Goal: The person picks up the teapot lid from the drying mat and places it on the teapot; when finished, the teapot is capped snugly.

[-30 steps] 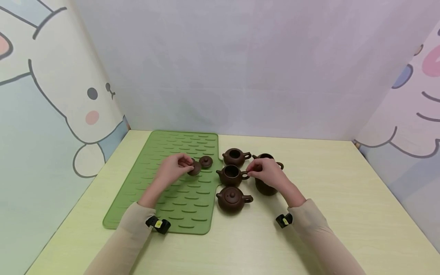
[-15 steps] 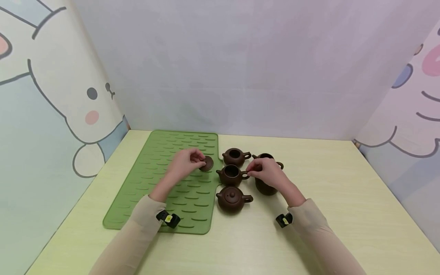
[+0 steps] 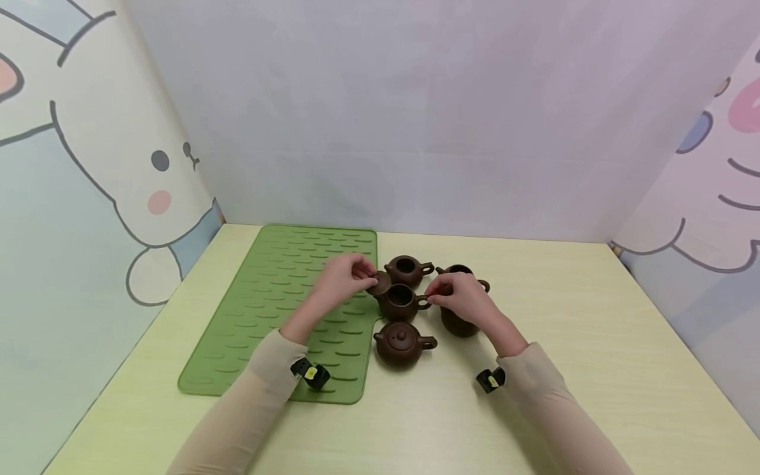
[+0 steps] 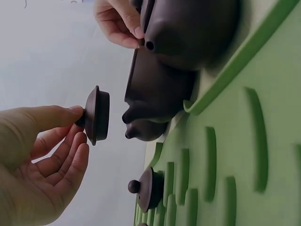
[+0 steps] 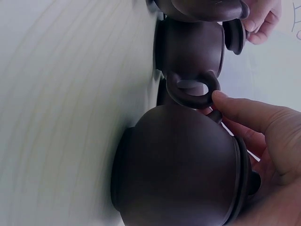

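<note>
Pinched by its knob in my left hand is a dark brown teapot lid, held level just above the left side of an uncovered teapot. My right hand pinches that teapot's loop handle between thumb and finger. A lidded teapot stands nearer the front, and an uncovered teapot stands behind. Under my right hand, another lidded teapot is partly hidden in the head view. Another lid lies on the green mat, hidden by my left hand from above.
The green ridged mat covers the table's left part, its right edge beside the teapots. One more uncovered teapot stands behind my right hand. Pale wooden table extends to the right. A plain cloth wall closes the back.
My left hand has carried the lid rightward from the mat toward the middle teapot, passing over the lid on the mat. My right hand has stayed at the handle.
</note>
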`<action>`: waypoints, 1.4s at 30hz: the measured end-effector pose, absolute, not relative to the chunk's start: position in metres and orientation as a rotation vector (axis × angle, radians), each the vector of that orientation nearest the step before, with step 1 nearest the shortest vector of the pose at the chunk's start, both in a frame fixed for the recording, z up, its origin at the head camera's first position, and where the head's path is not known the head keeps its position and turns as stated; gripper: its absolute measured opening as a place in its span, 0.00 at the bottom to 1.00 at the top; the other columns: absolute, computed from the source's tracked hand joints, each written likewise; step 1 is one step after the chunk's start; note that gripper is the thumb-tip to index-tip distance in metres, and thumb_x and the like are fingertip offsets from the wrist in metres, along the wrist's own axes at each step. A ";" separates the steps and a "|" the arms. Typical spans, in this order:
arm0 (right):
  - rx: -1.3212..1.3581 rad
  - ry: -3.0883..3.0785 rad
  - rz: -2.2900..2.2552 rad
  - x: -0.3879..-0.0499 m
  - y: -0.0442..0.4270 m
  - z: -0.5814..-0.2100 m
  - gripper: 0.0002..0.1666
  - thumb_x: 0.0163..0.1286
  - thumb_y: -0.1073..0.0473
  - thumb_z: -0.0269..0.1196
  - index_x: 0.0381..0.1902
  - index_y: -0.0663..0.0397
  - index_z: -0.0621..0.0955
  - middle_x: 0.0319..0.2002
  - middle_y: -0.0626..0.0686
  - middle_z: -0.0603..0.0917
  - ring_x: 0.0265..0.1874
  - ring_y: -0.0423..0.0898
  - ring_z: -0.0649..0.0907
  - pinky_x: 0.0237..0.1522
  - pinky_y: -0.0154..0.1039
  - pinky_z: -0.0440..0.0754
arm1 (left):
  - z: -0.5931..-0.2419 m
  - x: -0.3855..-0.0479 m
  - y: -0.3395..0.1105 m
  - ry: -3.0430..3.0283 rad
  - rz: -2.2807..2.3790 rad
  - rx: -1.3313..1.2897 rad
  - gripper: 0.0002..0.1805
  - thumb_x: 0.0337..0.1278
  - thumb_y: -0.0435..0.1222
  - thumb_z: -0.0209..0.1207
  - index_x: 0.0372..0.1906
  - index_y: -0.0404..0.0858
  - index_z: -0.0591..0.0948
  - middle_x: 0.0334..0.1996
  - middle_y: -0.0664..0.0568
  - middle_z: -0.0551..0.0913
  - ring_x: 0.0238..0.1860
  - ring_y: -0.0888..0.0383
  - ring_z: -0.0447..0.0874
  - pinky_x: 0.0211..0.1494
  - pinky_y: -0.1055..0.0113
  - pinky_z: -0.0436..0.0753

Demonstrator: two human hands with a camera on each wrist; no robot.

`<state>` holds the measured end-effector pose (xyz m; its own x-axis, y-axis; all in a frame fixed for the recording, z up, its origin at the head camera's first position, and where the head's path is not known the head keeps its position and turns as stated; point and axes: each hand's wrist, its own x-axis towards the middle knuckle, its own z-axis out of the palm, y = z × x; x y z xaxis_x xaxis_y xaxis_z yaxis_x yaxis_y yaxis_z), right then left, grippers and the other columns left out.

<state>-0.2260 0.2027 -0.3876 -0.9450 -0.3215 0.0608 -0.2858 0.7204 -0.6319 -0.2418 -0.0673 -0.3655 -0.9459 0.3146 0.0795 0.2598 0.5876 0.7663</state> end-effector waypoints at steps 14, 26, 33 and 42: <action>-0.499 2.866 -1.030 -0.227 0.202 -0.389 0.03 0.63 0.60 0.71 0.35 0.50 0.88 0.34 0.48 0.88 0.33 0.40 0.83 0.40 0.39 0.81 | -0.367 -0.241 -0.046 2.720 1.312 0.572 0.08 0.57 0.33 0.69 0.41 0.38 0.84 0.38 0.48 0.87 0.39 0.57 0.85 0.43 0.68 0.85; -0.501 2.864 -1.032 -0.227 0.203 -0.388 0.04 0.63 0.59 0.71 0.36 0.52 0.88 0.33 0.47 0.89 0.34 0.40 0.84 0.41 0.39 0.82 | -0.372 -0.238 -0.033 2.704 1.288 0.616 0.06 0.57 0.32 0.68 0.39 0.38 0.83 0.36 0.49 0.86 0.37 0.59 0.84 0.42 0.70 0.84; -0.491 2.860 -1.033 -0.228 0.203 -0.389 0.04 0.63 0.59 0.71 0.36 0.51 0.88 0.33 0.47 0.89 0.34 0.41 0.84 0.41 0.40 0.82 | -0.376 -0.238 -0.029 2.713 1.236 0.616 0.06 0.58 0.33 0.68 0.39 0.40 0.83 0.35 0.51 0.86 0.37 0.60 0.84 0.41 0.69 0.84; -0.474 2.857 -1.036 -0.227 0.203 -0.389 0.03 0.64 0.60 0.70 0.36 0.50 0.88 0.34 0.48 0.89 0.35 0.42 0.84 0.42 0.40 0.83 | -0.381 -0.239 -0.026 2.743 1.187 0.598 0.06 0.59 0.34 0.68 0.39 0.41 0.83 0.35 0.52 0.86 0.37 0.60 0.83 0.42 0.70 0.84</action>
<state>-0.2273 0.2031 -0.3894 -0.9503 -0.3083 0.0427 -0.2640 0.7258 -0.6352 -0.2391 -0.0258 -0.3812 -0.9188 0.3887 0.0685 0.3160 0.6204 0.7178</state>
